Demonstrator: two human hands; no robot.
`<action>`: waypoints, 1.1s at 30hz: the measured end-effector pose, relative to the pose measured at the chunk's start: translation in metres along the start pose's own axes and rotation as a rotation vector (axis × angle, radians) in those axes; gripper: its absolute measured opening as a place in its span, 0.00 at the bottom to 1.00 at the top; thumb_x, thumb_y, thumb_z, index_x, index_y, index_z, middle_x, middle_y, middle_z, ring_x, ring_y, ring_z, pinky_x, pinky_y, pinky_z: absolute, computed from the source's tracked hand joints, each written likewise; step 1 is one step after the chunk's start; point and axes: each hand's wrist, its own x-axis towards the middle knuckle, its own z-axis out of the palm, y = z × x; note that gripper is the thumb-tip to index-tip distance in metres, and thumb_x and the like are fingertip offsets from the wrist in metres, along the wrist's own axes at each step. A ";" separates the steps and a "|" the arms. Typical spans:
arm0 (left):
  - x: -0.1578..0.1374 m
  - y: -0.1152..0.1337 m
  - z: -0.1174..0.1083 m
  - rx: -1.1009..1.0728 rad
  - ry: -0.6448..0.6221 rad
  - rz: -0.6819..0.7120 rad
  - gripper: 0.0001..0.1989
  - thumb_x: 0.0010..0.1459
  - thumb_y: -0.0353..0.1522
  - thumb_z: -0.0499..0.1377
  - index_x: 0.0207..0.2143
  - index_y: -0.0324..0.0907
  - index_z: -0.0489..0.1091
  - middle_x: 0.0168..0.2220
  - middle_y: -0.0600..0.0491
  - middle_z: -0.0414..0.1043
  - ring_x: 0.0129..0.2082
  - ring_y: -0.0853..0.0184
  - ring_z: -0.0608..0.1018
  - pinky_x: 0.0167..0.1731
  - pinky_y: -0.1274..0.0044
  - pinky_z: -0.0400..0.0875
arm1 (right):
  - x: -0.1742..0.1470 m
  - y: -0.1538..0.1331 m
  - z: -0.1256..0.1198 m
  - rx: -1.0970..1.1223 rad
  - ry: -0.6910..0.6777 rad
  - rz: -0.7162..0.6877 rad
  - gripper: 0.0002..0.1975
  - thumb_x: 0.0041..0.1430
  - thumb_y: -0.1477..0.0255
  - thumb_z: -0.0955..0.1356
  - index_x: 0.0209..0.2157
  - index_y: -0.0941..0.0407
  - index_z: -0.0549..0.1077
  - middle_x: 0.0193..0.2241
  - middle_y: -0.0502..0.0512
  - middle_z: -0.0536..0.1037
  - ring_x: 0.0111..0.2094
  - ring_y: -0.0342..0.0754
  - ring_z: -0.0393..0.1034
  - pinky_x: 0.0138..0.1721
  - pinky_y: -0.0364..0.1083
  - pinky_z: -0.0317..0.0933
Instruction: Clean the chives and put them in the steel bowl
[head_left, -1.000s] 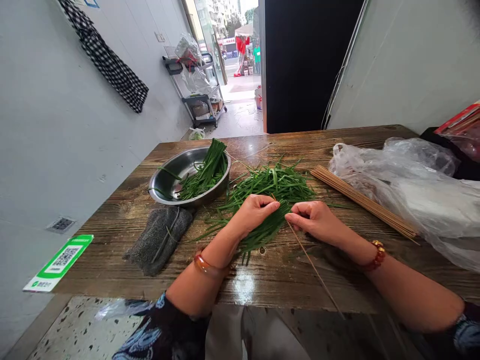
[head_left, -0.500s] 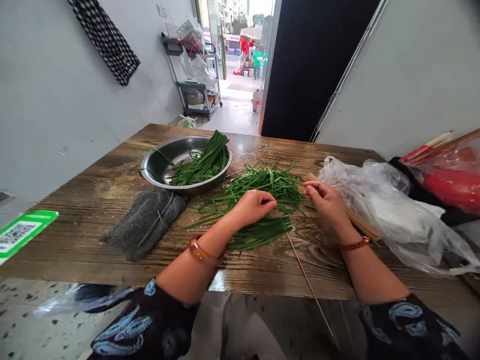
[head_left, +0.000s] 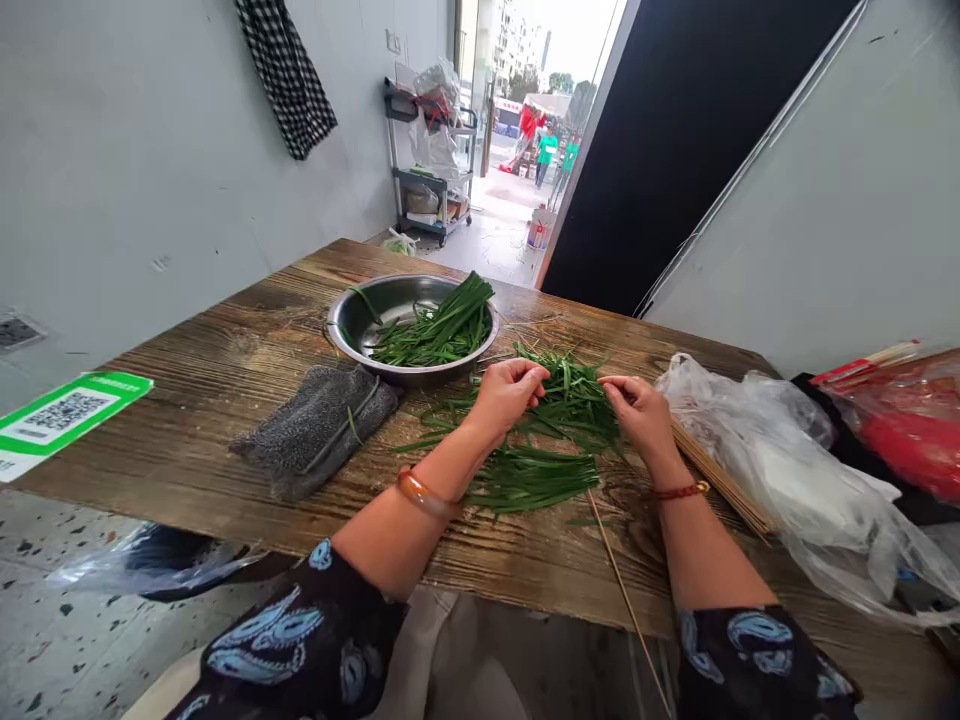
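Note:
Over the loose pile of Chinese chives [head_left: 574, 400], my left hand [head_left: 510, 398] has its fingers pinched together. My right hand [head_left: 637, 412] is pinched too, at the pile's right side, fingertips pointing left. Whatever the fingertips hold is too fine to make out. Below the hands a neat bundle of chives [head_left: 536, 480] lies on the wooden table [head_left: 285, 325]. One thin bamboo skewer [head_left: 626, 595] sticks out from the bundle's right end and reaches past the table's near edge.
A metal bowl [head_left: 337, 318] at the back holds more chives. Beside it lies a dark grey mesh cloth [head_left: 315, 430]. To the right are a bunch of skewers [head_left: 724, 480], a clear plastic bag [head_left: 817, 475] and a red package [head_left: 915, 440]. A QR card [head_left: 71, 415] is at left.
The view has turned slightly left. My two hands have come closer together over the loose chives, the right hand moving away from the skewer bunch.

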 end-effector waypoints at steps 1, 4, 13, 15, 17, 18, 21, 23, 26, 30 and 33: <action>0.000 0.000 0.000 -0.003 0.003 0.002 0.07 0.55 0.29 0.57 0.27 0.35 0.73 0.19 0.57 0.68 0.15 0.78 0.66 0.18 0.84 0.59 | -0.002 0.006 0.001 -0.037 -0.038 -0.043 0.15 0.60 0.62 0.64 0.36 0.55 0.78 0.35 0.59 0.79 0.37 0.52 0.71 0.40 0.51 0.64; 0.000 0.000 0.000 -0.006 0.000 -0.004 0.07 0.55 0.28 0.57 0.27 0.35 0.73 0.19 0.57 0.68 0.16 0.78 0.66 0.18 0.85 0.59 | -0.005 0.014 -0.004 -0.145 -0.141 -0.137 0.14 0.60 0.62 0.65 0.37 0.55 0.79 0.36 0.59 0.77 0.39 0.53 0.71 0.41 0.51 0.63; -0.003 -0.002 0.006 0.019 -0.046 -0.047 0.07 0.54 0.29 0.58 0.27 0.35 0.73 0.19 0.57 0.68 0.16 0.78 0.67 0.18 0.84 0.59 | -0.003 0.012 -0.016 -0.437 -0.231 -0.135 0.08 0.58 0.68 0.68 0.36 0.53 0.79 0.39 0.59 0.76 0.42 0.55 0.69 0.43 0.52 0.61; -0.004 -0.003 0.006 0.043 -0.059 -0.053 0.07 0.54 0.31 0.58 0.27 0.36 0.73 0.18 0.57 0.68 0.16 0.78 0.67 0.18 0.84 0.59 | -0.002 0.011 -0.016 -0.436 -0.220 -0.130 0.07 0.58 0.68 0.68 0.34 0.54 0.79 0.38 0.58 0.76 0.41 0.55 0.69 0.43 0.52 0.61; -0.004 -0.004 0.006 0.053 -0.069 -0.058 0.08 0.53 0.32 0.59 0.27 0.36 0.74 0.18 0.57 0.68 0.16 0.77 0.67 0.18 0.84 0.59 | -0.001 0.009 -0.017 -0.372 -0.194 -0.123 0.08 0.58 0.68 0.67 0.32 0.55 0.78 0.36 0.59 0.76 0.40 0.54 0.69 0.42 0.51 0.61; -0.004 -0.005 0.005 0.055 -0.072 -0.060 0.08 0.53 0.33 0.59 0.27 0.36 0.74 0.19 0.57 0.68 0.16 0.77 0.67 0.18 0.84 0.59 | 0.000 0.008 -0.017 -0.319 -0.174 -0.115 0.08 0.59 0.68 0.66 0.31 0.55 0.78 0.35 0.58 0.77 0.40 0.53 0.69 0.42 0.51 0.61; -0.002 -0.007 0.003 0.063 -0.064 -0.058 0.08 0.51 0.34 0.60 0.28 0.36 0.74 0.19 0.57 0.68 0.16 0.77 0.67 0.18 0.83 0.59 | 0.004 0.000 -0.020 -0.122 -0.115 -0.050 0.09 0.57 0.67 0.66 0.30 0.56 0.76 0.32 0.56 0.77 0.36 0.51 0.70 0.40 0.49 0.61; -0.002 -0.008 0.002 0.074 -0.055 -0.053 0.09 0.51 0.34 0.61 0.28 0.36 0.74 0.19 0.57 0.68 0.17 0.77 0.67 0.19 0.83 0.60 | 0.005 -0.007 -0.021 0.023 -0.112 0.019 0.10 0.56 0.65 0.66 0.30 0.56 0.75 0.29 0.54 0.77 0.32 0.48 0.69 0.35 0.47 0.61; -0.004 -0.009 0.003 0.095 -0.071 -0.059 0.10 0.51 0.36 0.61 0.29 0.36 0.74 0.20 0.57 0.68 0.18 0.77 0.67 0.20 0.83 0.60 | 0.005 -0.020 -0.020 0.228 -0.139 0.102 0.10 0.55 0.63 0.67 0.29 0.56 0.74 0.25 0.51 0.75 0.27 0.45 0.66 0.30 0.45 0.59; -0.009 -0.007 0.006 0.124 -0.153 -0.081 0.12 0.52 0.36 0.61 0.32 0.35 0.76 0.22 0.56 0.69 0.19 0.77 0.68 0.22 0.83 0.61 | -0.001 -0.034 -0.011 0.478 -0.124 0.164 0.11 0.52 0.63 0.70 0.31 0.57 0.74 0.26 0.50 0.74 0.28 0.44 0.65 0.31 0.44 0.59; -0.013 -0.004 0.007 0.183 -0.242 -0.107 0.14 0.52 0.36 0.62 0.37 0.35 0.76 0.25 0.54 0.71 0.21 0.76 0.69 0.23 0.82 0.62 | -0.006 -0.042 -0.002 0.594 -0.158 0.173 0.13 0.52 0.62 0.70 0.34 0.57 0.75 0.26 0.50 0.74 0.28 0.44 0.66 0.31 0.44 0.60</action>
